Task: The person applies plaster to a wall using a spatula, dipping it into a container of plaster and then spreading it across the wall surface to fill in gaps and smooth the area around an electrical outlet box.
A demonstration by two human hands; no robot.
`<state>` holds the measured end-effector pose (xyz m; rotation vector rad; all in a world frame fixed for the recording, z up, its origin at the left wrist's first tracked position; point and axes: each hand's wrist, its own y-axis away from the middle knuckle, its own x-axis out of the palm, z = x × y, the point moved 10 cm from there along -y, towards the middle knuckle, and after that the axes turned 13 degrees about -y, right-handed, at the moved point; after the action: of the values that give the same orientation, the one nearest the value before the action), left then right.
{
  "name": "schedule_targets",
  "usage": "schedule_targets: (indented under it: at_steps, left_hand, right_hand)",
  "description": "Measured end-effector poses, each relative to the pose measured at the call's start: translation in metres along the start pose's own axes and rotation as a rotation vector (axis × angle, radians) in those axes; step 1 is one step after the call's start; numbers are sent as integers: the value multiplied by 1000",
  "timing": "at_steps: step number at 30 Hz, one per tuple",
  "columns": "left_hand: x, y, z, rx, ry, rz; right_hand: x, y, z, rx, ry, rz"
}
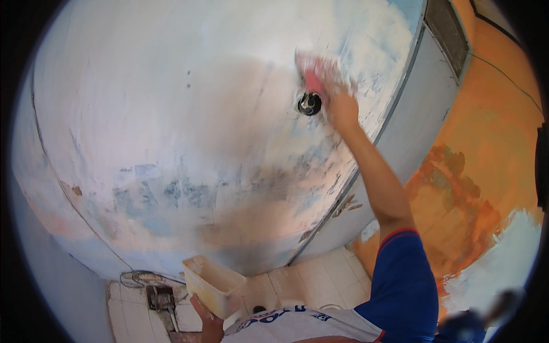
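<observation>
one wall hole [309, 103] beside blurred, likely scraper [312, 80]

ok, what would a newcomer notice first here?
Probably the bright orange painted wall at right. Then, upper centre, the right hand with a blurred pinkish-red tool beside a round black opening in the patchy whitish wall. Low, left of centre, the left hand holds an open cream rectangular tub.

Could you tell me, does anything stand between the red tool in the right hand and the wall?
Nothing visible does: the red tool appears to be against the wall, though it is blurred. The round hole is just below it, not between.
</observation>
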<state>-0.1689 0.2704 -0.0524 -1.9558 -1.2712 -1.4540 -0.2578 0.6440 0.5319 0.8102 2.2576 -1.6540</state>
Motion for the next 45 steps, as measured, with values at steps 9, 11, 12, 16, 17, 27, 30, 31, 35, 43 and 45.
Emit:
schedule_targets:
  at_steps: [9,11,12,16,17,27,30,31,35,43,45]
  left_hand:
    - [13,-45,-5,1,17,223]
    - [32,-49,-10,-68,-3,164]
    - [33,-51,-17,-45,-31,75]
    - [56,-55,-8,-53,-41,-7]
    - [65,-51,-10,-33,-35,22]
    - [54,-29,-21,241,-340,-40]
    - [69,-37,-26,307,-398,86]
    - [71,-37,-23,297,-374,78]
    - [74,-37,-9,289,-362,17]
    - [74,-41,38,294,-532,-61]
    - [83,-39,48,297,-558,-57]
  right_hand:
    - [-17,200,103,884,-1728,-222]
    - [-8,234,144,1088,-1972,-216]
    - [-7,244,161,1122,-1998,-175]
    - [-5,297,185,1270,-1963,-100]
    - [-6,303,188,1267,-1949,-77]
    - [-50,276,248,677,-1300,295]
    - [-37,274,263,547,-1226,402]
    - [-29,277,264,572,-1231,473]
    - [-21,291,266,526,-1294,673]
    - [-33,327,218,630,-1360,795]
    - [-40,337,201,669,-1403,758]
